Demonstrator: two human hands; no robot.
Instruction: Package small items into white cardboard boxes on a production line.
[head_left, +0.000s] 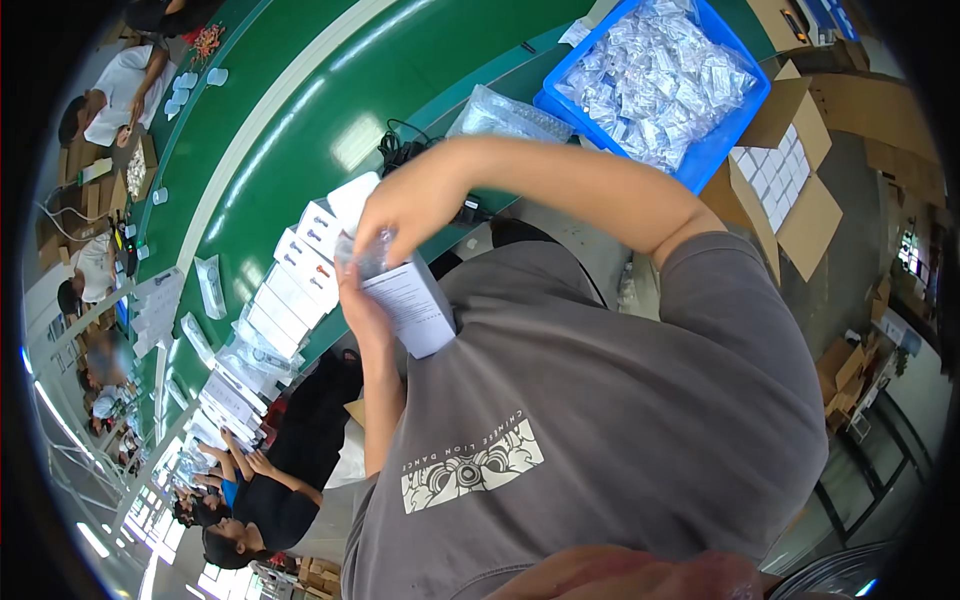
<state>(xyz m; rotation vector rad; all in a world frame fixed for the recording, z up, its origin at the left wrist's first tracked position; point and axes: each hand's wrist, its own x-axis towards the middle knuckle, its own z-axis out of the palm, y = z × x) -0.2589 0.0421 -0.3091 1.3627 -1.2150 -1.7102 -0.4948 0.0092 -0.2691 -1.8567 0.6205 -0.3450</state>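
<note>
A white box (412, 310) with printing on its side is held tilted against my grey shirt. My left hand (362, 308) grips it near its upper end, fingers wrapped round the edge. Over that end, my right hand (415, 205) is closed on a crinkled clear plastic bag (373, 255), which is partly at the mouth of the box. What the bag contains is hidden. Just beyond my hands, a row of white boxes (305, 262) with small pictures lies along the edge of the green table (290, 130).
A blue bin (728, 148) of clear plastic packets stands at the far right, beside an open carton (808, 235) of white boxes. Black cables (398, 147) and a bubble-wrap pack (505, 115) lie on the table. At left, a co-worker in black (285, 495) handles boxes.
</note>
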